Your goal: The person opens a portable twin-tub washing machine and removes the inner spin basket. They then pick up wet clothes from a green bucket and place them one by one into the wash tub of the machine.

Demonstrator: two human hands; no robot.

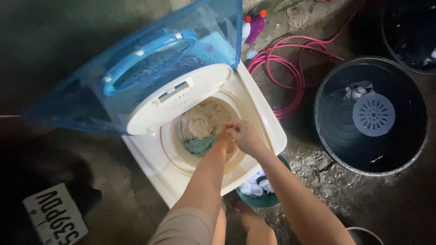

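While both arms reach down into the round tub point(175, 149) of the cream washing machine point(268, 122), the left hand point(222, 144) is sunk among the wet laundry point(202, 124), its grip hidden. Just right of it, at the tub's rim, the right hand point(243, 136) pinches a pale cloth, nearer the top of the pile.

1. Laundry point(202, 122) is lying bunched in the round tub of the cream washer point(254, 97); pale cloth is sitting on top, a teal piece at the near-left.
2. The washer is standing with its blue lid point(136, 59) tilting up on the far-left side.
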